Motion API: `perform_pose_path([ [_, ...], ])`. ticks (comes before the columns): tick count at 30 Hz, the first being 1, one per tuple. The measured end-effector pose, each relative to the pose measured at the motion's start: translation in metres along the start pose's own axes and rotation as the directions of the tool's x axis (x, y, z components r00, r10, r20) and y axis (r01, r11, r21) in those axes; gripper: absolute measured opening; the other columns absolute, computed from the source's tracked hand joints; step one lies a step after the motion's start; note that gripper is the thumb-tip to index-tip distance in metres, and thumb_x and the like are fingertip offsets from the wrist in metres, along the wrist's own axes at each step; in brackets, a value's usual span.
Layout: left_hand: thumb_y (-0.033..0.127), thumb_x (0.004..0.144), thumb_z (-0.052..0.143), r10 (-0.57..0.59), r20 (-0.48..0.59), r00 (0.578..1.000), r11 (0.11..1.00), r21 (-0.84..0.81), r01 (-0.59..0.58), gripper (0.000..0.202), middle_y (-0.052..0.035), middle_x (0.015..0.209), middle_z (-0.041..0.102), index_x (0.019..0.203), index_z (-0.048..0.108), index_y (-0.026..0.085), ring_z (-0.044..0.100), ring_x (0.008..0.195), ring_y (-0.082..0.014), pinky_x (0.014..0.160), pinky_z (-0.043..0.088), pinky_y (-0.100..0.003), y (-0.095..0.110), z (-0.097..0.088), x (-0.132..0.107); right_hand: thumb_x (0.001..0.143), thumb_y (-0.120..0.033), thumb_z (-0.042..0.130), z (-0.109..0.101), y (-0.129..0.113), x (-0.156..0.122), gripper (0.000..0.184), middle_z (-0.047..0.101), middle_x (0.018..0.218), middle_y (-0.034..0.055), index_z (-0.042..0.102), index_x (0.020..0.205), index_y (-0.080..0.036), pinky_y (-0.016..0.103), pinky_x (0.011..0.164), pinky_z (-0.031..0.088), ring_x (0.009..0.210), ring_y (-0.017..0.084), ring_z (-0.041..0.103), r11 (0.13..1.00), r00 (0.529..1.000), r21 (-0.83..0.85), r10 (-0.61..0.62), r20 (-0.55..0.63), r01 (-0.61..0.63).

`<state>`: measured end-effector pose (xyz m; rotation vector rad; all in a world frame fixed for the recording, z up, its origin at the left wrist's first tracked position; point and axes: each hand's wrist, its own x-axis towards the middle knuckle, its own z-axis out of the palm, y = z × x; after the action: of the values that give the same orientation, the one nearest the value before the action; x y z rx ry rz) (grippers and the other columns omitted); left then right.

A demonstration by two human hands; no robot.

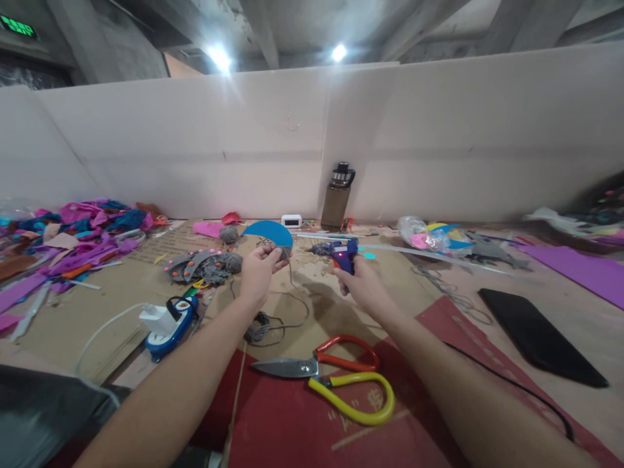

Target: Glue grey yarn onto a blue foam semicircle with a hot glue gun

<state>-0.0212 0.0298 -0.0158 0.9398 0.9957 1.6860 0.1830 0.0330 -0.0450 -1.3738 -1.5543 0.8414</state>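
Note:
My left hand (263, 270) pinches the lower end of a curved blue piece (270, 231), which looks like a flat crescent. A strand of grey yarn (299, 299) trails from those fingers down to a loose tangle on the cardboard. My right hand (358, 279) is wrapped round the grip of a blue glue gun (345, 252) with an orange trigger. The gun's nozzle points left, toward the blue piece, with a gap between them. Nearer to me, between my forearms, lie scissors (322, 370) with one red and one yellow handle.
A blue and white power strip (173, 328) with a plugged-in charger sits at left, below grey yarn pieces (199, 266). Felt scraps (92, 224) heap up far left. A dark bottle (337, 198) stands by the back panel. A black phone-like slab (541, 338) and purple sheet (580, 270) lie right.

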Motion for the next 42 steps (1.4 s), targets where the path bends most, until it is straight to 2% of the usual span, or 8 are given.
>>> perform_pose_path([
  [4, 0.026, 0.068, 0.068, 0.139, 0.038, 0.990, 0.958, 0.247, -0.144, 0.018, -0.0030, 0.077, 0.067, 0.080, 0.061, 0.014, 0.067, 0.071, -0.0161, 0.070, 0.055, -0.031, -0.003, 0.000, -0.003, 0.080, -0.029, 0.052, -0.009, 0.013, 0.011, 0.011, 0.061, 0.065, 0.0068, 0.049, 0.080, -0.018, 0.032, 0.056, 0.044, 0.058, 0.020, 0.059, 0.944, 0.983, -0.289, 0.176, 0.043, -0.156],
  [9, 0.027, 0.076, 0.060, 0.365, 0.234, 0.901, 0.720, 0.543, -0.433, 0.012, -0.0025, 0.078, 0.067, 0.083, 0.064, 0.018, 0.065, 0.070, -0.0150, 0.069, 0.052, -0.027, -0.001, 0.000, -0.012, 0.078, -0.035, 0.057, -0.017, -0.003, 0.002, 0.019, 0.060, 0.091, 0.0191, 0.051, 0.073, -0.017, 0.048, 0.087, 0.038, 0.100, 0.033, 0.053, 0.821, 0.940, -0.563, -0.259, -0.224, 0.093],
  [13, 0.024, 0.077, 0.059, 0.492, 0.357, 0.794, 0.484, 0.646, -0.590, 0.011, -0.0041, 0.079, 0.069, 0.084, 0.066, 0.019, 0.065, 0.070, -0.0149, 0.070, 0.050, -0.026, 0.004, 0.001, -0.019, 0.075, -0.039, 0.060, 0.018, -0.029, -0.015, 0.026, 0.060, 0.099, 0.0096, 0.049, 0.090, -0.021, 0.041, 0.086, 0.042, 0.094, 0.022, 0.056, 0.971, 0.978, 0.116, -0.203, -0.057, 0.208],
  [15, 0.022, 0.076, 0.059, 0.509, 0.400, 0.762, 0.441, 0.640, -0.630, 0.012, -0.0049, 0.083, 0.070, 0.085, 0.067, 0.020, 0.065, 0.074, -0.0154, 0.072, 0.050, -0.026, 0.006, 0.002, -0.022, 0.066, -0.037, 0.068, 0.039, -0.040, -0.022, 0.035, 0.060, 0.099, 0.0052, 0.047, 0.090, -0.023, 0.037, 0.086, 0.044, 0.094, 0.019, 0.057, 0.840, 0.990, 0.535, -0.134, 0.045, 0.089],
  [19, 0.023, 0.074, 0.061, 0.478, 0.346, 0.808, 0.514, 0.635, -0.576, 0.012, -0.0040, 0.082, 0.069, 0.084, 0.067, 0.020, 0.065, 0.075, -0.0159, 0.074, 0.050, -0.028, 0.006, 0.003, -0.022, 0.061, -0.035, 0.072, 0.050, -0.053, -0.028, 0.035, 0.053, 0.079, -0.0033, 0.049, 0.084, -0.023, 0.029, 0.068, 0.047, 0.068, 0.011, 0.054, 0.675, 0.985, 0.729, -0.020, 0.174, -0.115],
  [26, 0.032, 0.071, 0.066, 0.112, 0.242, 0.964, 0.947, 0.268, -0.177, 0.019, -0.0011, 0.076, 0.063, 0.078, 0.061, 0.015, 0.064, 0.075, -0.0151, 0.074, 0.055, -0.033, 0.004, 0.012, -0.020, 0.073, -0.037, 0.060, 0.028, -0.046, -0.016, 0.019, 0.041, 0.064, -0.0055, 0.055, 0.079, -0.020, 0.022, 0.044, 0.027, 0.051, 0.008, 0.033, 0.857, 0.999, 0.513, -0.028, -0.037, 0.043],
  [34, 0.025, 0.064, 0.073, -0.085, 0.194, 0.977, 0.995, 0.063, 0.074, 0.023, -0.0027, 0.075, 0.065, 0.076, 0.058, 0.013, 0.067, 0.073, -0.0157, 0.075, 0.056, -0.034, 0.006, 0.019, -0.025, 0.076, -0.036, 0.058, 0.019, -0.046, -0.015, 0.017, 0.039, 0.059, -0.0048, 0.058, 0.075, -0.019, 0.025, 0.054, 0.030, 0.057, 0.011, 0.036, 0.955, 0.965, 0.207, -0.174, -0.194, 0.214],
  [42, 0.019, 0.063, 0.072, -0.177, 0.173, 0.969, 0.981, -0.044, 0.187, 0.021, -0.0012, 0.071, 0.066, 0.074, 0.055, 0.014, 0.068, 0.071, -0.0167, 0.072, 0.056, -0.033, 0.010, 0.023, -0.029, 0.073, -0.037, 0.060, 0.019, -0.045, -0.015, 0.018, 0.041, 0.057, -0.0044, 0.060, 0.072, -0.019, 0.025, 0.054, 0.029, 0.056, 0.011, 0.036, 0.956, 0.969, 0.208, -0.170, -0.178, 0.206],
])
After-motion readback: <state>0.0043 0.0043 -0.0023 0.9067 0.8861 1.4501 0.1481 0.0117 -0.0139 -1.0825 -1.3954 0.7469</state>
